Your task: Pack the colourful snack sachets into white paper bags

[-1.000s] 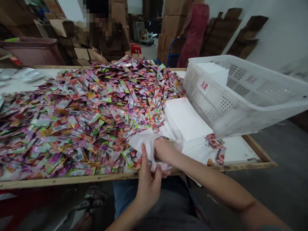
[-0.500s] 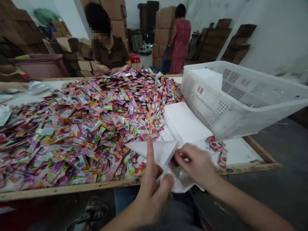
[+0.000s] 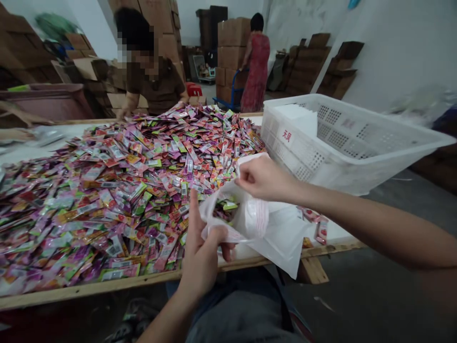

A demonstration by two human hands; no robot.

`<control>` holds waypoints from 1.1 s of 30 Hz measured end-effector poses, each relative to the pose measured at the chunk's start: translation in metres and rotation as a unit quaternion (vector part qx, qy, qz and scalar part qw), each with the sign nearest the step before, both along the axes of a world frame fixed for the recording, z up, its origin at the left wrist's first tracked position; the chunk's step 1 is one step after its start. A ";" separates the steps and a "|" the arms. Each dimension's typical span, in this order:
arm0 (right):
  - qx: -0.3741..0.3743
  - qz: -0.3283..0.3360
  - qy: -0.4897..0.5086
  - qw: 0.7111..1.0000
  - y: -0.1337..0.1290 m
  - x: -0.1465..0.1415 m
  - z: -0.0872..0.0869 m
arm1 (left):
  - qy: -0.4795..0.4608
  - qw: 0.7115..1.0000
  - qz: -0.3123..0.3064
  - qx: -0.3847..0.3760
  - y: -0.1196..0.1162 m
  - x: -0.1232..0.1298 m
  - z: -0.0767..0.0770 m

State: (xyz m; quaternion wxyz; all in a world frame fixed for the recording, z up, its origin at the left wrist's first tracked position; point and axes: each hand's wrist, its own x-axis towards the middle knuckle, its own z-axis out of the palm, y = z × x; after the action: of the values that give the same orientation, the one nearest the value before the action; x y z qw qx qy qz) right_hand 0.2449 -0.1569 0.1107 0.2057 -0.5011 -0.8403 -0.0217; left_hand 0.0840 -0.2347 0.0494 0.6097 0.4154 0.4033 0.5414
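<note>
A white plastic bag (image 3: 282,233) is stretched between my hands at the table's front edge, its mouth gaping and its bottom corner hanging over the edge. My right hand (image 3: 264,178) is closed on the far upper rim. My left hand (image 3: 203,252) has its thumb over the near rim and its index finger pointing up, with its other fingers partly hidden behind the film. Small colourful packets (image 3: 229,206) show inside the mouth. Beside the bag spreads a large heap of pink, purple and green sachets (image 3: 135,190).
A white perforated crate (image 3: 321,157) with white sheets or bags (image 3: 300,119) inside stands at the right. A few red packets (image 3: 321,231) lie near the front edge (image 3: 107,286). A co-worker (image 3: 153,85) sits across; another person (image 3: 255,66) stands by boxes (image 3: 233,57) on a trolley.
My right hand has come up and away from low at the bag, lifting its far rim. The bag is now spread wide, and my left hand has shifted slightly left.
</note>
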 end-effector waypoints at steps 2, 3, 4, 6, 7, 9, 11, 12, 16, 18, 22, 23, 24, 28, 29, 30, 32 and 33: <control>0.010 -0.007 0.016 1.000 -0.001 -0.001 -0.001 | 0.011 1.000 0.012 -0.001 -0.004 -0.003 -0.004; 0.018 -0.011 0.026 0.999 -0.004 -0.002 -0.003 | 0.022 1.000 0.016 -0.008 -0.008 -0.004 -0.009; 0.024 -0.015 0.033 0.999 -0.008 -0.001 -0.008 | 0.036 0.999 0.013 -0.020 -0.012 -0.006 -0.016; 0.027 -0.011 0.045 0.999 -0.020 0.001 -0.025 | 0.062 0.996 -0.019 -0.061 -0.022 -0.011 -0.038; 0.031 -0.004 0.049 0.998 -0.029 0.002 -0.038 | 0.067 0.993 -0.042 -0.091 -0.027 -0.013 -0.051; 0.040 0.022 0.048 0.998 -0.049 0.005 -0.070 | 0.051 0.979 -0.092 -0.176 -0.035 -0.017 -0.078; 0.041 0.042 0.042 0.997 -0.074 0.006 -0.105 | 0.021 0.954 -0.134 -0.267 -0.040 -0.017 -0.101; 0.037 0.040 0.049 0.997 -0.087 0.006 -0.120 | 0.017 0.941 -0.151 -0.302 -0.041 -0.017 -0.110; 0.051 -0.016 0.134 0.990 -0.134 0.001 -0.154 | 0.065 0.913 -0.196 -0.352 -0.043 -0.012 -0.131; 0.025 0.000 0.157 0.987 -0.147 -0.004 -0.159 | 0.076 0.910 -0.199 -0.355 -0.045 -0.012 -0.136; -0.134 0.063 0.098 0.984 -0.146 -0.015 -0.174 | 0.063 0.925 -0.188 -0.325 -0.051 -0.013 -0.142; -0.167 0.071 0.076 0.980 -0.143 -0.017 -0.179 | 0.060 0.930 -0.186 -0.312 -0.053 -0.013 -0.144; -0.197 0.076 0.057 0.976 -0.140 -0.020 -0.182 | 0.059 0.935 -0.185 -0.298 -0.054 -0.013 -0.145; -0.280 0.070 0.060 0.956 -0.135 -0.023 -0.174 | 0.084 0.942 -0.193 -0.261 -0.058 -0.012 -0.145; -0.297 0.079 0.090 0.947 -0.140 -0.017 -0.165 | 0.104 0.944 -0.188 -0.252 -0.057 -0.014 -0.144; -0.317 0.092 0.132 0.935 -0.147 -0.007 -0.155 | 0.133 0.945 -0.180 -0.238 -0.057 -0.016 -0.143; -0.376 0.104 0.227 0.893 -0.172 0.026 -0.139 | 0.205 0.942 -0.171 -0.202 -0.054 -0.026 -0.142; -0.417 0.076 0.260 0.868 -0.190 0.049 -0.135 | 0.235 0.937 -0.181 -0.184 -0.053 -0.032 -0.142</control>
State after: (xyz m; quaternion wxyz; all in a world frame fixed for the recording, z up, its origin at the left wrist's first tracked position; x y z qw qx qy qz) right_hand 0.2943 -0.3466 -0.0239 0.1898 -0.4623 -0.7226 0.4776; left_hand 0.0518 -0.2873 -0.0921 0.6511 0.4774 0.5455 0.2249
